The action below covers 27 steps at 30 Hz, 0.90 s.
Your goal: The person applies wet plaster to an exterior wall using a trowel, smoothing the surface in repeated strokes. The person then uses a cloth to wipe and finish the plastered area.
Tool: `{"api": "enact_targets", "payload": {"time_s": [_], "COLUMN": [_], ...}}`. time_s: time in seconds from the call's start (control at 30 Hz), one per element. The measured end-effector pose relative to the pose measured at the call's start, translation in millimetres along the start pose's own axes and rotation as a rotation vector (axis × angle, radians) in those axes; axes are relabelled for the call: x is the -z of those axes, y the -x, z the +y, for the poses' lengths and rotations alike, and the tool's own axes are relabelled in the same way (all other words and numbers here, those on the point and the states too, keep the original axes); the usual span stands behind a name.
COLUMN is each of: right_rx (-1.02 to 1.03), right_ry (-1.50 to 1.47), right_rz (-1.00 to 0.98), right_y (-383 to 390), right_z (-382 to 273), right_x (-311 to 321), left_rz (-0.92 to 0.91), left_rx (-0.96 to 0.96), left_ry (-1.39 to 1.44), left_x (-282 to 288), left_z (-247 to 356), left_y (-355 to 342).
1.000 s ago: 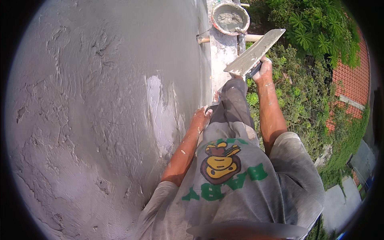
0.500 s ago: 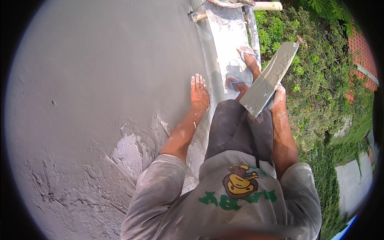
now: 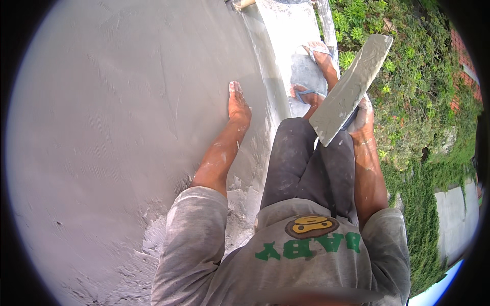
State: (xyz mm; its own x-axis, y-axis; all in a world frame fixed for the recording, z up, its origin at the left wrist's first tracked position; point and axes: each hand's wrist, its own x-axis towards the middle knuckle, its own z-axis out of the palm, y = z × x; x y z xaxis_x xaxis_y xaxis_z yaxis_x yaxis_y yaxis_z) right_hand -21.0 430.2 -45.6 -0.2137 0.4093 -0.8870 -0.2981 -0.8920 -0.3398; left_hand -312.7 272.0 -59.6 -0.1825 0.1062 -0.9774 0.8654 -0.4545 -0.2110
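My left hand [image 3: 238, 104], speckled with plaster, is open, its fingers stretched out along the smooth grey plastered wall [image 3: 127, 92] and appearing to touch it. My right hand [image 3: 361, 116] grips a long, rectangular plastering trowel [image 3: 351, 89] by its dark handle, which is partly hidden behind the blade. Grey plaster coats the upturned face of the blade, which slants up and to the right over my thighs. Rougher, lumpy plaster [image 3: 153, 239] shows on the lower part of the wall, beside my left arm.
My feet [image 3: 321, 61] in flip-flops stand on a narrow white-stained plank [image 3: 278, 23] along the wall. A pole end [image 3: 244, 4] crosses at the top, and a weathered rail [image 3: 327, 25] runs beside the plank. Greenery [image 3: 418, 143], red tiles and a concrete surface [image 3: 454, 219] lie to the right.
My left hand has moved up onto the wall from beside my waist, then slightly leftward. The trowel first dropped, then rose slightly rightward. The bucket at the top has left view.
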Motion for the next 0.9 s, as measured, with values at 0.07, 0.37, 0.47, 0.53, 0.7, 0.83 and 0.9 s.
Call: {"api": "enact_targets", "payload": {"time_s": [0.07,0.37,0.47,0.53,0.7,0.83,0.9], "right_rx": [-0.001,0.07,0.105,0.127,0.123,0.136,0.204], "right_ry": [0.006,0.076,0.062,0.048,0.221,0.389,0.484], "right_rz": [-0.034,0.062,0.134,0.088,0.096,0.023,-0.039], "right_y": [-3.6,-0.1,-1.9,-7.2,-38.3,-72.6,-98.1], "right_z": [-0.6,-16.1,-22.4,-28.6,-52.5,-77.6,-86.4], "right_x": [1.4,-22.8,-37.2,-47.2,-83.0,-130.1,-158.9], "left_rz": [-0.038,-0.072,-0.074,-0.032,-0.117,0.005,0.122], "left_rx": [-0.052,-0.177,-0.274,-0.264,-0.348,-0.339,-0.285], "left_ry": [-0.014,-0.022,0.061,0.087,0.162,0.622,0.863], "left_x": [1.2,-6.8,-12.2,-15.7,-9.3,1.2,4.7], "left_z": [-1.6,16.7,30.9,36.7,41.6,43.5,45.1], "left_y": [-0.4,-5.8,-7.1,-4.1,-9.0,-23.6,-27.0]}}
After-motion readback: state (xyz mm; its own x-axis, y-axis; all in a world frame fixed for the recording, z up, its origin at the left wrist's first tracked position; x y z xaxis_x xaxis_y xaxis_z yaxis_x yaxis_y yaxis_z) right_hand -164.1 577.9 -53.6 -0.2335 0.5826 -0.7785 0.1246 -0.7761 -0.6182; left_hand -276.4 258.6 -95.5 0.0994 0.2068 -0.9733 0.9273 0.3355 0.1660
